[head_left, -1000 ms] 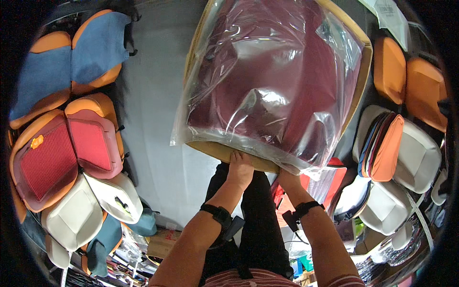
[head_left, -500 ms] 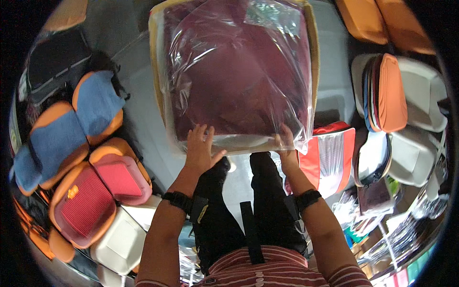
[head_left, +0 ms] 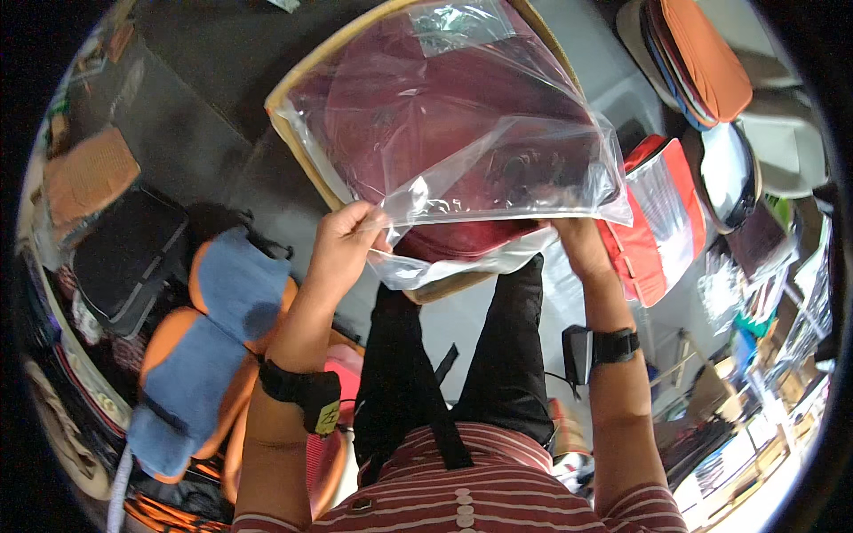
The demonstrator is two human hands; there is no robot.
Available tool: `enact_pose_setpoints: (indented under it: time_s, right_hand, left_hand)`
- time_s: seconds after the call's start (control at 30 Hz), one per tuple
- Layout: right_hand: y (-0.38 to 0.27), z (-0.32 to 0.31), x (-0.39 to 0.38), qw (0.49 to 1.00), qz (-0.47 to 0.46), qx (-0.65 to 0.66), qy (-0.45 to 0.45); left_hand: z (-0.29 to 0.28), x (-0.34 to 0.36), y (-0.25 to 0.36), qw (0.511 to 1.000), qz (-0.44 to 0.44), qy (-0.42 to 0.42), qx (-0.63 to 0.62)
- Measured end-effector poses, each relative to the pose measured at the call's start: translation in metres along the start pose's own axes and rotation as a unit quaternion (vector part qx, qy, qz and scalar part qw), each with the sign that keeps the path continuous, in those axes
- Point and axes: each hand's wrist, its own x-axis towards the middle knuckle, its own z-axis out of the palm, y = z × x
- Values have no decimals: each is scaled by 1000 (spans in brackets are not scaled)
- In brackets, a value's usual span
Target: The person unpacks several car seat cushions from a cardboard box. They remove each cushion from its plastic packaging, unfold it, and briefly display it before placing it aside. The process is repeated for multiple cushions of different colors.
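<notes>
A clear plastic bag [head_left: 520, 151] lies in front of me with a maroon padded or folded piece [head_left: 418, 115] inside, perhaps a seat cover. Its near edge is lifted apart, and the maroon material shows in the gap. My left hand [head_left: 348, 233] pinches the bag's near left edge between thumb and fingers. At the near right corner, my right hand [head_left: 582, 240] reaches in under the upper layer of plastic, where its fingers are mostly hidden. Under the bag is a flat support with a tan rim [head_left: 306, 169].
To my right stands a red case with a clear panel [head_left: 657, 222]; beyond it are stacked orange and dark covers [head_left: 702, 62]. On the left are blue-and-orange seats [head_left: 200, 364], a black bag [head_left: 129, 258] and an orange-brown pad [head_left: 93, 178]. Grey floor [head_left: 191, 89] lies around the support.
My left hand has gone from lying on the bag to pinching its edge. The bag's mouth has parted, and my right hand has slid under the plastic. The view has turned.
</notes>
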Motion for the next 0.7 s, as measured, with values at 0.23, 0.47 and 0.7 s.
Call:
enact_pose_setpoints:
  time_s: [0.23,0.47,0.7]
  right_hand:
    - [98,106,-127,853,360,321,200]
    - [70,136,-95,747,267,583,176]
    - [68,121,-63,739,294,562,227]
  left_hand:
    - [19,-16,65,995,30,-89,29]
    - [23,-47,80,991,52,-82,94]
    - [28,-83,99,979,51,-62,188]
